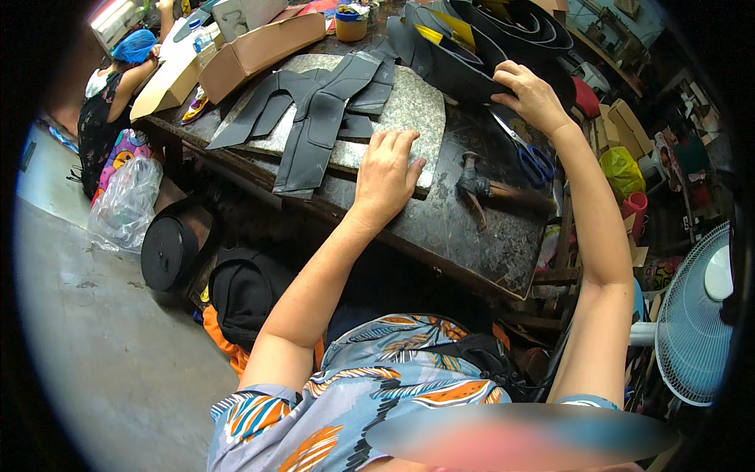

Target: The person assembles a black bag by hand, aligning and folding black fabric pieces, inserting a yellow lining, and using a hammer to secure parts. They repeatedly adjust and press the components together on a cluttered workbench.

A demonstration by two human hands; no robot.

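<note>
My left hand (387,177) rests at the near edge of a speckled stone slab (417,102), fingers slightly bent, thumb apart, holding nothing. Flat black cut pieces (314,118) with stitched seams lie overlapped on the slab beside it, one hanging past the table's front edge. My right hand (535,98) reaches to a stack of curved black sheets (456,75) at the far right, its fingers and thumb closed about a sheet's edge. Below that hand lie scissors (531,157) with dark blue handles and a hammer (480,189) with a dark metal head.
Cardboard boxes (259,51) and a jar with a yellowish-brown body (351,25) stand at the table's back. Another person (118,102) sits at the far left. A fan (696,315) stands at right; black rolled strap (169,252) and a clear plastic bag (130,204) are at left.
</note>
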